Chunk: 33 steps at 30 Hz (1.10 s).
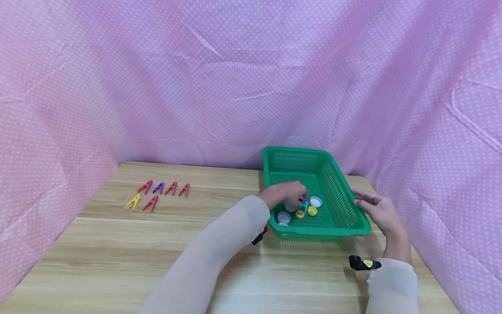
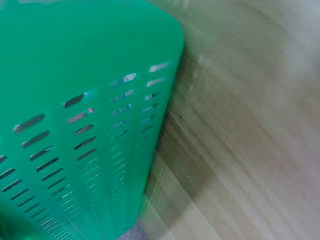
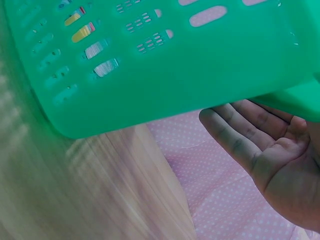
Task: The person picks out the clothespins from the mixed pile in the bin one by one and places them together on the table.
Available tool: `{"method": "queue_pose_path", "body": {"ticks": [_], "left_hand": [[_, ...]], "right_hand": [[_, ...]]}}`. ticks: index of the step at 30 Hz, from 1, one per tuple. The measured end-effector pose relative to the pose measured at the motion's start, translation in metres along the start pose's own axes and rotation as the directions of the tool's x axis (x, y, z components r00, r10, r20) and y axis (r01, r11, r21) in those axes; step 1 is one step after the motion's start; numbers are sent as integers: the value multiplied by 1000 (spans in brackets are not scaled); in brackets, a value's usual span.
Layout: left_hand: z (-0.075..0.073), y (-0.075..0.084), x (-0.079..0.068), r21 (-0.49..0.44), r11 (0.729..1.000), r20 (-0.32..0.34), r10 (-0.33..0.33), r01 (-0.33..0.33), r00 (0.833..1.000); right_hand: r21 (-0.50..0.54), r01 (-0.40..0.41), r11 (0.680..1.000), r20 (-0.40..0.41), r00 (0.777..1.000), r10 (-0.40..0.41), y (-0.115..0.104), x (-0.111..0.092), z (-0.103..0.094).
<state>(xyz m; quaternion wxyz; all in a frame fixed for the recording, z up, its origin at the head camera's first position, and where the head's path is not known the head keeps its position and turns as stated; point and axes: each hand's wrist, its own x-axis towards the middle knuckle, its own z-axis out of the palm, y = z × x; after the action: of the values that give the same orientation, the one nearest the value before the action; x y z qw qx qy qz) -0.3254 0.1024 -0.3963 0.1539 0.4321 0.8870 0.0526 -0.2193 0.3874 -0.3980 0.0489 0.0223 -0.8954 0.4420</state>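
My left hand (image 1: 295, 194) reaches down into a green plastic basket (image 1: 320, 232), fingers bent and pointing at its floor. Right at those fingertips shows a red clothespin (image 1: 302, 199), partly hidden by the hand; I cannot tell whether it is pinched. Beside it lie a blue clothespin (image 1: 305, 206), a white bottle cap (image 1: 315, 202), a yellow cap (image 1: 312, 211) and an orange cap (image 1: 300, 214). A grey-white lid (image 1: 284, 217) sits near the basket's front left corner. At the right rim, my right hand (image 1: 379, 213) has its fingers extended against the basket's outside.
On the table's left part, several clothespins lie in two loose rows, including a purple one (image 1: 158, 188), a yellow one (image 1: 133, 202) and a red one (image 1: 150, 203). Pink dotted cloth (image 1: 235, 87) hangs behind and beside the wooden table (image 1: 157, 244).
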Motion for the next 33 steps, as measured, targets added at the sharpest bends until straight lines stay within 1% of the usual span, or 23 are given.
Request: {"method": "queue_pose_path", "body": {"ticks": [5, 11, 13, 17, 19, 25, 31, 33], "left_hand": [[2, 0, 1, 19, 1000, 21, 12, -13, 1000], [3, 0, 2, 4, 1000, 7, 6, -6, 1000], [3, 0, 1, -7, 1000, 23, -5, 6, 1000], [4, 0, -1, -48, 996, 87, -66, 71, 994], [4, 0, -2, -56, 994, 104, -90, 96, 990], [5, -2, -2, -64, 991, 88, -108, 114, 990], [6, -3, 0, -41, 994, 77, -101, 104, 992], [6, -2, -1, -49, 994, 77, -97, 101, 992]], "right_hand": [[1, -2, 1000, 0, 1000, 2, -1, -1, 0], [6, -6, 1000, 3, 1000, 6, -1, -1, 1], [3, -11, 1000, 4, 1000, 11, -1, -1, 0], [-2, -23, 1000, 10, 1000, 23, -1, 0, 0], [-7, -29, 1000, 13, 999, 29, -1, 0, 0], [-23, -38, 999, 15, 999, 38, -2, 0, 0], [9, 4, 1000, 11, 1000, -4, -2, -2, 1], [19, 13, 1000, 8, 1000, -13, -2, -2, 1]]}}
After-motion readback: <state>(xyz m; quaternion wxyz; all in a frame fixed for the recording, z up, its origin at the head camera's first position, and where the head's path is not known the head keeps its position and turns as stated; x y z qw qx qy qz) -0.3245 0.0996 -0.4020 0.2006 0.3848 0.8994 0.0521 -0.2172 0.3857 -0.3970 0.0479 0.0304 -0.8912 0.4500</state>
